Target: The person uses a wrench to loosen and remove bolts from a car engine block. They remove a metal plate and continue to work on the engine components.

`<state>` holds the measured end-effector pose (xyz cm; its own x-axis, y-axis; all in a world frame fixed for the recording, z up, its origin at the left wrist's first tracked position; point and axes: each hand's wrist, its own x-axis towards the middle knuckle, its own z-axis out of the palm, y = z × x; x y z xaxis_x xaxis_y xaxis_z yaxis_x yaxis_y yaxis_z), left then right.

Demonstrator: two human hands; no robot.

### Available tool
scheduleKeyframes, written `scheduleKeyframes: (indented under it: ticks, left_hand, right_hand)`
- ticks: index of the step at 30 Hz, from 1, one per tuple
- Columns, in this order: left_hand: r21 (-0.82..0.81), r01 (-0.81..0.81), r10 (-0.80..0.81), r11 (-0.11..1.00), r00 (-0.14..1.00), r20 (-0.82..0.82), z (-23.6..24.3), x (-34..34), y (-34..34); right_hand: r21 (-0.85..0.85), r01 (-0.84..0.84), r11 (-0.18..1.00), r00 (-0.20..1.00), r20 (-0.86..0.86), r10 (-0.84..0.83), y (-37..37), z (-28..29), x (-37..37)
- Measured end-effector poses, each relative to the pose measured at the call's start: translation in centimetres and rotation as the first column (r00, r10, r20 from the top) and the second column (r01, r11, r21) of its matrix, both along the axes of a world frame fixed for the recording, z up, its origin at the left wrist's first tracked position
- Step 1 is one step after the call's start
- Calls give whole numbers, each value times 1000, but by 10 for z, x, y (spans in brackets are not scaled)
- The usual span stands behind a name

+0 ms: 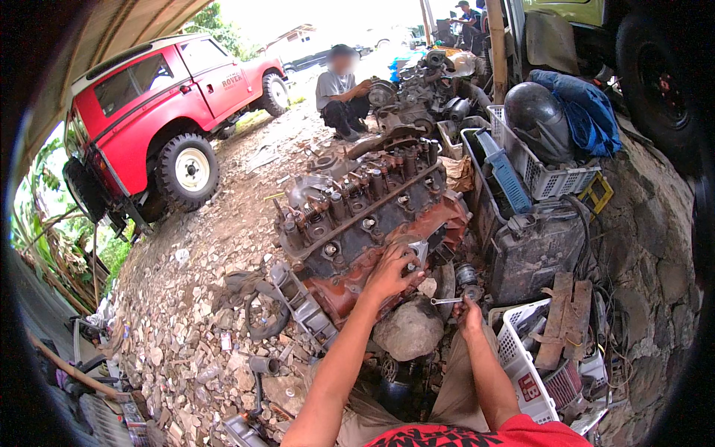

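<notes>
A big engine [365,223] with a rust-red block and a black cylinder head lies on the stony ground before me. My left hand [393,270] is on its near side, fingers bent round a small grey metal part [420,252] against the block. Part of that grip is hidden by the hand itself. My right hand [469,315] pinches a slim silver wrench [446,301], which points left, apart from the engine. Just beyond the right hand stands a dark cylindrical part [466,276]. Below the block and between my hands sits a large rock [408,328].
White crates [532,372] of parts stand at my right, near a dirty jerrycan [538,249]. A cast metal part [304,307] leans left of the engine. Farther off, a person [344,93] squats by more engine parts; a red off-road car [164,112] is parked left.
</notes>
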<state>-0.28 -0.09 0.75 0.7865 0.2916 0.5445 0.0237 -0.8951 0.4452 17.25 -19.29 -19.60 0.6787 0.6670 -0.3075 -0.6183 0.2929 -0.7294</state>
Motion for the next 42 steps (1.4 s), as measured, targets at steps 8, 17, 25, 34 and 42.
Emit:
scheduleKeyframes:
  ticks: [8, 17, 25, 34, 42]
  left_hand:
    - [-37, 17, -18, 999, 999, -37, 0, -3, 3]
    - [-101, 48, -52, 994, 998, -39, 2, -2, 1]
    - [-64, 14, -16, 998, 999, -31, -1, -1, 1]
    - [-80, 28, -31, 996, 999, -40, -1, 0, 1]
    - [-67, 24, -25, 997, 1000, -10, -2, -1, 3]
  right_hand:
    - [6, -11, 1000, 1000, -5, 11, 1, 0, -2]
    - [34, -12, 999, 1000, -28, 13, 1, -6, 2]
    - [-10, -9, 1000, 1000, -18, 9, -1, 7, -3]
    - [-12, -5, 1000, 1000, -24, 4, 1, -5, 4]
    - [43, 1, 999, 1000, -30, 0, 4, -12, 3]
